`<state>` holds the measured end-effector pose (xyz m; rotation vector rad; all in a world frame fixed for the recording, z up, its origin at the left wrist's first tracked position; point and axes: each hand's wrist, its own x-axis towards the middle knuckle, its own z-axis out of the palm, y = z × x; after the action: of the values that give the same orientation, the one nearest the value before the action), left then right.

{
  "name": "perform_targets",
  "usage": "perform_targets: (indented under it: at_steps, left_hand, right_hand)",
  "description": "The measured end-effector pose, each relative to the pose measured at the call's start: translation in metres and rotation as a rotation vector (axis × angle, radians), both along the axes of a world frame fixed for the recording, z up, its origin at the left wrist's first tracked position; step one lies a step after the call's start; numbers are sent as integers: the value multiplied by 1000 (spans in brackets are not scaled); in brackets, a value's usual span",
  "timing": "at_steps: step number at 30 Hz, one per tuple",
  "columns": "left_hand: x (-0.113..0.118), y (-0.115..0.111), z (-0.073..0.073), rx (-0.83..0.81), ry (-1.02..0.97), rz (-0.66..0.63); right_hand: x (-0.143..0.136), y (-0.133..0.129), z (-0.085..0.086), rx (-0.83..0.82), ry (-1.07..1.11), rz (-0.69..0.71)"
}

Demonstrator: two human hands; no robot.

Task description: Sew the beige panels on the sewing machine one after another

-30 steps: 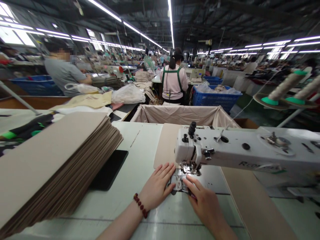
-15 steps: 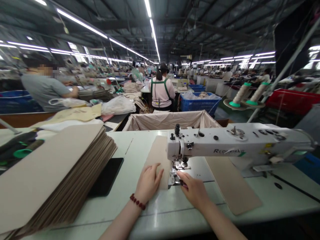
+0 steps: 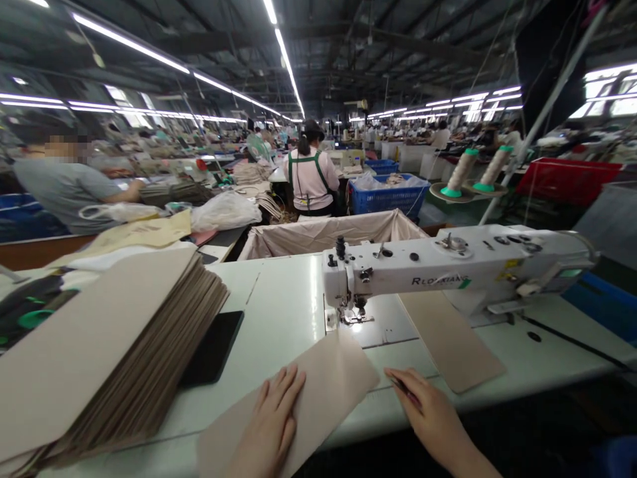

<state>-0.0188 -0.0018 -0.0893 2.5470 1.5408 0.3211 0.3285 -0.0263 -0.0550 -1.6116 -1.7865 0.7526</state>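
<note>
Resting flat, left hand (image 3: 275,413) on smooth, round-cornered beige panel (image 3: 338,372)

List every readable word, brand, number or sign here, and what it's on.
"RLO?XIANG": sewing machine arm, one letter unclear.
Yellow sticker on the machine: too small to read.
Display near its right end: too small to read.
Yellowish cloth: marks too blurred to tell.
Beige panel under the left hand: no lettering visible.

- Left grip (image 3: 273,411): flat on a beige panel (image 3: 338,372).
- Right grip (image 3: 432,410): closed around a small dark tool (image 3: 407,390).
- Sewing machine (image 3: 393,269): on the pale surface (image 3: 283,292).
- Panel stack (image 3: 109,332): left of the machine.
</note>
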Motion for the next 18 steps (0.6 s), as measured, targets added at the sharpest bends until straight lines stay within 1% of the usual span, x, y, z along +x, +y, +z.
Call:
perform_targets:
  at_steps: [2,4,6,7,9,11,13,16,18]
  left_hand:
    - [16,8,15,-44,-35,-98]
    - [39,14,29,-70,-79,-135]
    - [66,11,37,-86,-132,-148]
    - [80,7,38,-93,-154,-160]
    - [109,-5,35,-93,-180,-198]
    - [136,-17,27,-66,-177,-243]
    - [155,-26,17,-42,-165,-275]
    - [170,-34,8,-39,-153,-263]
    - [173,-36,7,-43,-154,-218]
  right_hand:
    - [2,-11,0,-51,131,-24]
    - [3,-18,0,-97,240,-39]
    - [4,-23,-2,-120,308,-47]
    - [4,-24,-4,-127,327,-48]
    - [4,-27,-9,-138,340,-35]
    - [4,-29,-14,-138,325,-15]
    - [4,-29,-18,-125,287,-15]
    - [4,-29,-19,-112,225,-35]
    - [3,-28,-18,-108,190,-48]
